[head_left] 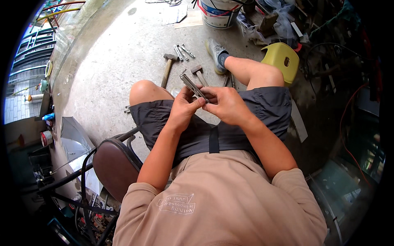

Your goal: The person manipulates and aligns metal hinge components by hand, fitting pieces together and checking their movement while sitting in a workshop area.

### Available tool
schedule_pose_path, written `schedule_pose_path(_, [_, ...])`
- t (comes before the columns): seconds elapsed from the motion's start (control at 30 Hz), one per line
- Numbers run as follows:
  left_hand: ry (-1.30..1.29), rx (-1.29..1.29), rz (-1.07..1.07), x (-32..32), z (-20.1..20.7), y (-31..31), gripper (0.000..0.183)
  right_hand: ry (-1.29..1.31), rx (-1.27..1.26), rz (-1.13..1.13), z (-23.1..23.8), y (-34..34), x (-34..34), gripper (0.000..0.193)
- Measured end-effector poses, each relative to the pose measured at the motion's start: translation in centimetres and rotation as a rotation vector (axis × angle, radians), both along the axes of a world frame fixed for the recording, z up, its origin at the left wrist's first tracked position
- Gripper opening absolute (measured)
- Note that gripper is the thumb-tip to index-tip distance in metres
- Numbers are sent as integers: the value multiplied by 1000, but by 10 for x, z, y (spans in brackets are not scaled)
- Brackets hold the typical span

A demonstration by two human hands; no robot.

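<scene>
A narrow grey metal bracket (193,87) is held above the lap, gripped by the fingers of both the left hand (183,107) and the right hand (227,104), apparently so its hinged parts can be worked. Two hammers (168,67) and more brackets (182,51) are laid on the concrete floor (119,61) beyond the knees, beside a yellow stool (281,60); nothing is blocking the hands

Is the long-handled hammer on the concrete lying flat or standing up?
Lying flat. The hammer rests on the concrete floor, head away from the person, wooden handle toward the knee; neither hand touches it.
</scene>
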State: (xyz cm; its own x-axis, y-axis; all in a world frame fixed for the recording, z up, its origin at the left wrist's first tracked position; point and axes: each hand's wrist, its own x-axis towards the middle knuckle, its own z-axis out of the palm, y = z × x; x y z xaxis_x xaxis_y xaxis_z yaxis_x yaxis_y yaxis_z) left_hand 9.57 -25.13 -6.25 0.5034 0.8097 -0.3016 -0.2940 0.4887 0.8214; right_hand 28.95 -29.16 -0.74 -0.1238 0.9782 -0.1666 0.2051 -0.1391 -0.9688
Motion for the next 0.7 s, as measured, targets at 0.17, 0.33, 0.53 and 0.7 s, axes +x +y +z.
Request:
schedule_pose_path(0.17, [24, -28, 18, -1, -4, -1, 55, -1, -7, 8, -9, 0, -1, 40])
schedule_pose_path(0.33, [25, -26, 44, -2, -5, -1, 49, 29, -30, 8, -12, 0, -3, 42])
schedule_pose_path(0.53, [95, 67, 61, 4, -9, -3, 32, -108, 12, -49, -12, -5, 1, 38])
schedule_pose_path(0.7, [99, 129, 32, 10, -12, -3, 19, -288, 125, -43, -15, -7, 6, 28])
